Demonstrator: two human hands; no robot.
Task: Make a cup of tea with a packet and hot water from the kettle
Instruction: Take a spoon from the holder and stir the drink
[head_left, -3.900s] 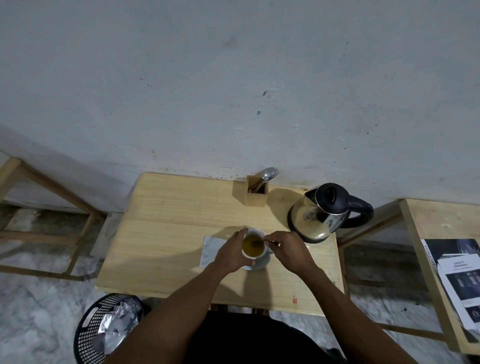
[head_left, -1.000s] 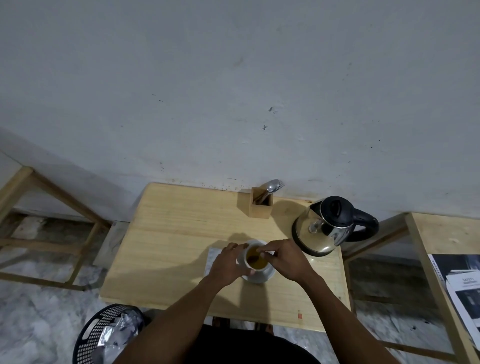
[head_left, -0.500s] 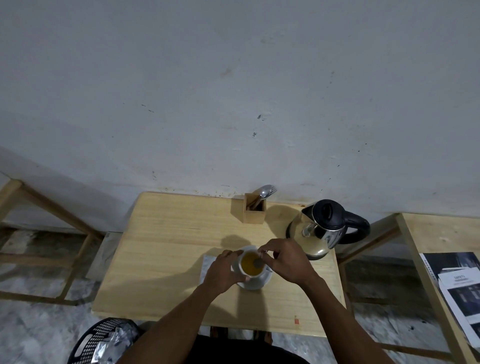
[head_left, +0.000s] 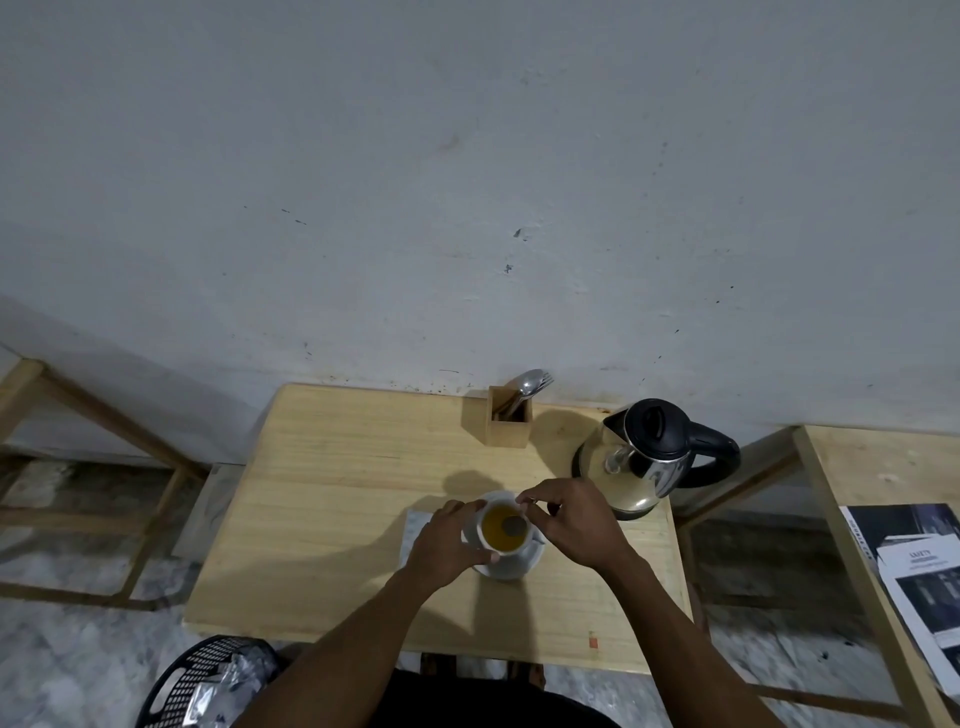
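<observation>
While a black basket (head_left: 202, 680) holding a crumpled foil packet (head_left: 218, 696) sits on the floor at lower left, a person stands over a pale wooden table (head_left: 332, 499) making tea. At the table's middle, the left hand (head_left: 447, 545) wraps around the near-left side of a white cup (head_left: 503, 527) that stands on a white saucer (head_left: 511, 564), fingers curled against the cup's wall. A pale napkin or sheet (head_left: 413, 530) shows just beside that hand, partly under it. Amber tea fills the cup, and a spoon (head_left: 513, 526) lies with its bowl in the liquid. The right hand (head_left: 571, 525) pinches the spoon's handle at the cup's rim, fingertips drawn close together. Compared with a second ago the spoon bowl sits nearer the cup's right side and the pinching fingers have shifted along the rim, which suggests stirring is under way; the handle itself is too small to make out clearly. Behind the cup a wooden holder (head_left: 509, 423) with spare cutlery stands against the wall. At right, the steel kettle (head_left: 639, 462) with its black lid rests well clear of both hands, lid closed. Water poured and tea coloured, the task looks close to done, with only stirring and removing the spoon left. Printed papers (head_left: 919, 577) lie on a neighbouring table at far right.
</observation>
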